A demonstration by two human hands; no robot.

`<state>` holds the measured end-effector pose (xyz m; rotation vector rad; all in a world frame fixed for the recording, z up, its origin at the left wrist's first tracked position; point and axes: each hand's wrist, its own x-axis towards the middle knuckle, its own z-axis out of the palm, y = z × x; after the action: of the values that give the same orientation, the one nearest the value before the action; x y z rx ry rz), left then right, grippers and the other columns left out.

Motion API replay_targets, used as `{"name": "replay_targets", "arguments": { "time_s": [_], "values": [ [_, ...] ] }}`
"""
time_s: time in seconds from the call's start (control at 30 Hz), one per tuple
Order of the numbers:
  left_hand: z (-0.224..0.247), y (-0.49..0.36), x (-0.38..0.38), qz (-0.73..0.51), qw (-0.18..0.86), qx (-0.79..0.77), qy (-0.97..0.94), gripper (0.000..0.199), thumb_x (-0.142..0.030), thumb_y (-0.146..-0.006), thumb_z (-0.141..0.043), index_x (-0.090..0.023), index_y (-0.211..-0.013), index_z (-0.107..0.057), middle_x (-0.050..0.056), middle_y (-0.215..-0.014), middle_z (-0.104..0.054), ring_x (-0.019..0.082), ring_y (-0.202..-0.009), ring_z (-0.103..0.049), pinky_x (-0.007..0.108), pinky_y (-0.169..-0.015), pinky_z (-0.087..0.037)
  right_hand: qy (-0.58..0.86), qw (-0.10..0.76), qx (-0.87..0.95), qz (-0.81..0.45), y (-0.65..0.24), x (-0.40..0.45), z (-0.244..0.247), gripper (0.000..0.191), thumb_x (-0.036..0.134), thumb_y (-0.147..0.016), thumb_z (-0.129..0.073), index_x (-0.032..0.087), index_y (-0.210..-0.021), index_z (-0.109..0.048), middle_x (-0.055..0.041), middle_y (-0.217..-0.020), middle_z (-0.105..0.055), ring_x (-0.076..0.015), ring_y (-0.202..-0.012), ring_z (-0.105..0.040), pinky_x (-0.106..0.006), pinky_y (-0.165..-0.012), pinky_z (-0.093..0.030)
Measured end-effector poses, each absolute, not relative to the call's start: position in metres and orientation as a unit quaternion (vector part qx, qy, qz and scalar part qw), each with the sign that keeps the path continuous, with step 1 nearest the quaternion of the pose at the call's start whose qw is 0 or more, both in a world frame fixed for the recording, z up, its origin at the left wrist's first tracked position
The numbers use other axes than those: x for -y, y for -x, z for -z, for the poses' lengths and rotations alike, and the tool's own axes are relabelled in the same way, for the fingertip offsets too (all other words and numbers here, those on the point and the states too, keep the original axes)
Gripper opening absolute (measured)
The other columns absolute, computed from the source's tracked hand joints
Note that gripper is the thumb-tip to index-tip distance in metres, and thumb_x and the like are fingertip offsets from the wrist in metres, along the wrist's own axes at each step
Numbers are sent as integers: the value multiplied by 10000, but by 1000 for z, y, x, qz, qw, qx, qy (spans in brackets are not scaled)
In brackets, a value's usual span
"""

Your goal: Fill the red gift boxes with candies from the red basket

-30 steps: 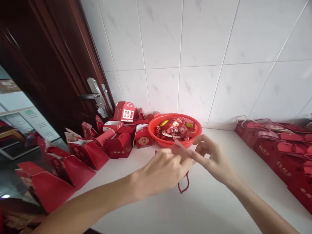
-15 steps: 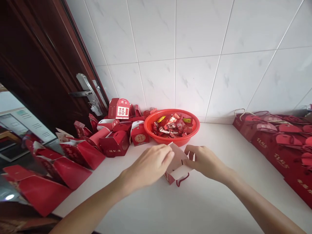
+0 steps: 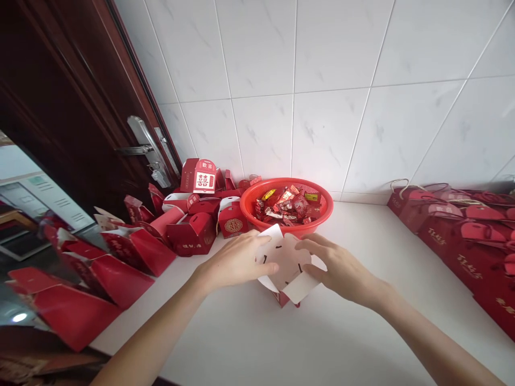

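A small red gift box [image 3: 287, 265] with a pale inside stands on the white table, its top flaps spread apart. Dark slots show in the flaps. My left hand [image 3: 235, 262] is at the box's left side, thumb stretched over the opening and fingers apart by the left and back flaps. On the other side, my right hand [image 3: 338, 265] has its thumb and bent fingers around the right flap. Just behind the box is a red plastic basket [image 3: 246, 212] of wrapped sweets [image 3: 285, 203], mostly in red wrappers with a few yellow.
Several red gift boxes [image 3: 191, 236] crowd the left side of the white table [image 3: 322, 343], some with open tops. Rows of red boxes with cord handles [image 3: 438, 230] line the right. A tiled wall [image 3: 261, 53] rises behind; a dark door [image 3: 80, 80] stands at left.
The box's flaps have been spread outward, showing more of its inside. My left hand has shifted slightly left, its thumb and fingers now apart. My right hand stays at the right flap.
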<state>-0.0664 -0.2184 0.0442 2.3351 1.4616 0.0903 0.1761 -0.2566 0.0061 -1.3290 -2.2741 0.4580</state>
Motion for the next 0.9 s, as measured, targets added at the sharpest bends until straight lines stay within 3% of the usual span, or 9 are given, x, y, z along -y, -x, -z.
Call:
{"name": "replay_targets", "arguments": {
  "time_s": [0.13,0.27,0.5,0.73,0.9],
  "values": [
    [-44,69,214,-32,187,-530,-827,684,-676,-777,-608,-252,-1313,-622,120,-1287,-646,334,-1131,-630,325,-789,-489,525,234,767,-285,-181,249,-4,353,265,-901,-561,277,-1249,-505,-48,-1063,-666,-212,-872,-667,-338,-683,-534],
    [-44,74,210,-25,237,-535,-811,757,-685,-742,-644,-227,-1344,-602,121,-1246,-681,319,-1060,-665,317,-773,-490,501,258,713,-416,-188,237,2,373,338,-850,-640,273,-1179,-475,-31,-1012,-670,-189,-785,-656,-323,-646,-530],
    [-53,80,211,2,298,-553,-778,787,-724,-646,-712,-252,-1267,-604,60,-1091,-709,263,-923,-664,277,-702,-463,431,288,639,-569,-187,229,7,519,391,-749,-769,259,-1103,-412,-42,-1003,-683,-211,-836,-680,-340,-682,-542],
    [-37,88,193,-14,386,-543,-746,726,-721,-652,-703,-218,-1160,-577,16,-909,-637,153,-693,-544,243,-564,-411,412,304,595,-620,-186,225,11,633,469,-657,-835,266,-1058,-388,-38,-1023,-674,-218,-898,-676,-353,-725,-547],
    [-37,88,197,-30,400,-532,-746,710,-697,-683,-699,-215,-1185,-561,8,-883,-631,149,-700,-549,249,-607,-431,427,305,594,-610,-185,224,12,617,454,-643,-834,267,-1050,-409,-26,-1005,-657,-216,-879,-672,-338,-699,-541]
  ]
}}
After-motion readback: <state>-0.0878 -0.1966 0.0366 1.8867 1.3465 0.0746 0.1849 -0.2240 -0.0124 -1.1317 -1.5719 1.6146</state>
